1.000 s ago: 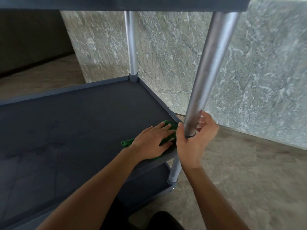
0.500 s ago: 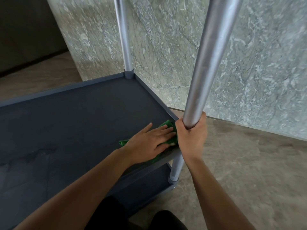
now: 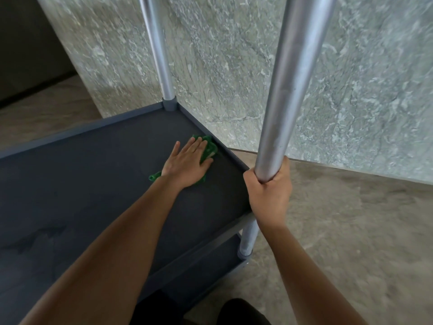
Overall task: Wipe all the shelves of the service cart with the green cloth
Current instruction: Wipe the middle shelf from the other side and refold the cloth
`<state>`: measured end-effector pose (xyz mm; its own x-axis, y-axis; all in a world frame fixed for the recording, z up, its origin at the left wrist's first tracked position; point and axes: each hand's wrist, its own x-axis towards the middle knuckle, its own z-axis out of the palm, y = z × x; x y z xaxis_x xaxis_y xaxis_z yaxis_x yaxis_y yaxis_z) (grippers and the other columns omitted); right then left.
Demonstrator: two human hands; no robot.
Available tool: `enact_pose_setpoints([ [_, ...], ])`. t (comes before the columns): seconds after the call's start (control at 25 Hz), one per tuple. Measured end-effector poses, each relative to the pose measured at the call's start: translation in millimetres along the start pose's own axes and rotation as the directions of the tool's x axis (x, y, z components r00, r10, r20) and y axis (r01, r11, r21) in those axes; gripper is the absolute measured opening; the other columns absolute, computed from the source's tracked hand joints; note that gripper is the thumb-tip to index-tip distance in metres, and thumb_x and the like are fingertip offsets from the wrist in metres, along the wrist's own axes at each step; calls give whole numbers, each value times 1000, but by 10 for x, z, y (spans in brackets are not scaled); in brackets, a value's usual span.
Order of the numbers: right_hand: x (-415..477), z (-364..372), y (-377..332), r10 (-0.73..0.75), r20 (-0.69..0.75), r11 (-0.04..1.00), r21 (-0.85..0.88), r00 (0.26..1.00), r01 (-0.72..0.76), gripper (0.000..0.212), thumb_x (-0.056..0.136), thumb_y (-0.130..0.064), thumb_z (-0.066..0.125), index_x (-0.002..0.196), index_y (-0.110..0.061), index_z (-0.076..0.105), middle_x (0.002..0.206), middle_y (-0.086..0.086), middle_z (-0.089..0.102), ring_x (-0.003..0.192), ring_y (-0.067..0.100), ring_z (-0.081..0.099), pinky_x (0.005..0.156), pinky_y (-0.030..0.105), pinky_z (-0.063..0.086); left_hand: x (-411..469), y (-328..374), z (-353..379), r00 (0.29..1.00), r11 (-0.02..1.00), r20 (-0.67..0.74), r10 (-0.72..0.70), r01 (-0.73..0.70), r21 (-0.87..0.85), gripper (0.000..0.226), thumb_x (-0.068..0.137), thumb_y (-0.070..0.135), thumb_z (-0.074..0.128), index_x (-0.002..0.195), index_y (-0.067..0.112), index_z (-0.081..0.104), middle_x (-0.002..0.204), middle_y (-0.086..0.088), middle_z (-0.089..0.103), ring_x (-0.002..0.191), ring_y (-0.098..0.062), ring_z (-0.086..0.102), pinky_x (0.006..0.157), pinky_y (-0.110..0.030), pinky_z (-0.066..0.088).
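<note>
Dark service cart shelf (image 3: 93,184) extends left of near post (image 3: 288,90). Right hand (image 3: 269,191): fingers wrapped round near post at shelf level. Left hand (image 3: 185,165): fingers straight, pressing flat on green cloth (image 3: 209,148), left of near post, at shelf's right rim.

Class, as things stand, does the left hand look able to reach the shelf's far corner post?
Probably yes: the left hand lies flat on the green cloth, and only bare shelf separates it from the far corner post.

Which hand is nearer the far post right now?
Left. The left hand presses the green cloth just short of the far post; the right hand grips the near post.
</note>
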<state>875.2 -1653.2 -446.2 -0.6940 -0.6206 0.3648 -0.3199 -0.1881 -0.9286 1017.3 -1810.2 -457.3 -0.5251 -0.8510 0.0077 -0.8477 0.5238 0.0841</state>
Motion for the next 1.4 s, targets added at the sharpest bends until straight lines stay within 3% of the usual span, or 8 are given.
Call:
enact_pose_setpoints([
  [0.2,-15,-3,6,1,14,1000,-10,1000,-1,31,66,-24,64,79,-36,38,62,-19,46,47,4,39,42,16,34,-384,167,-22,984,983,22,180,-179,-39,54,102,40,19,153,27,5,160,11,2,142,1,-4,115,-24,-5],
  [0.36,-23,-11,-8,-2,15,1000,-15,1000,2,29,67,-23,63,83,-29,39,59,-20,47,46,5,41,41,18,37,-986,425,-63,909,909,72,411,-404,-100,49,99,51,7,145,37,-6,153,21,-5,136,12,-19,110,-16,-15],
  [0.48,-36,-20,-9,-20,16,1000,-21,1000,21,29,67,-23,63,81,-31,39,61,-21,49,47,3,43,42,14,36,-1219,493,-93,855,856,94,511,-495,-151,47,99,47,8,144,41,-4,150,28,-6,133,19,-20,108,-11,-20],
  [0.72,-46,-16,7,-3,21,1000,1,1000,3,30,66,-23,63,79,-36,39,60,-20,50,45,2,43,41,14,36,-957,361,-82,894,891,46,446,-438,-120,50,102,42,15,151,37,10,153,25,2,138,13,-12,115,-36,-18],
  [0.88,-68,0,36,2,2,1000,7,1000,-2,27,66,-24,64,80,-31,42,60,-19,47,45,3,40,41,16,36,-378,160,-84,980,976,1,197,-196,-98,49,103,37,20,151,30,17,158,14,13,144,0,4,118,-39,-6],
  [1.04,-67,13,26,9,7,1000,-5,1000,-9,29,65,-28,63,82,-33,41,61,-20,46,47,5,40,42,20,38,-75,58,-61,999,998,9,38,-37,-50,51,103,38,16,153,25,14,160,11,9,146,-5,3,119,-41,-4],
  [1.24,-80,12,9,-1,-2,1000,-26,1000,1,29,65,-25,63,82,-30,39,60,-19,45,47,4,40,43,20,37,-389,198,-64,990,992,75,122,-119,-46,52,103,40,15,153,29,2,160,13,-1,145,-2,-7,118,-34,-8],
  [1.4,-83,41,-27,2,-29,998,-59,1000,-4,30,65,-27,62,85,-28,40,60,-12,44,48,8,43,45,30,44,-1146,267,-93,894,900,144,423,-397,-179,48,103,38,16,142,46,-11,151,29,-15,134,12,-26,107,-19,-25],
])
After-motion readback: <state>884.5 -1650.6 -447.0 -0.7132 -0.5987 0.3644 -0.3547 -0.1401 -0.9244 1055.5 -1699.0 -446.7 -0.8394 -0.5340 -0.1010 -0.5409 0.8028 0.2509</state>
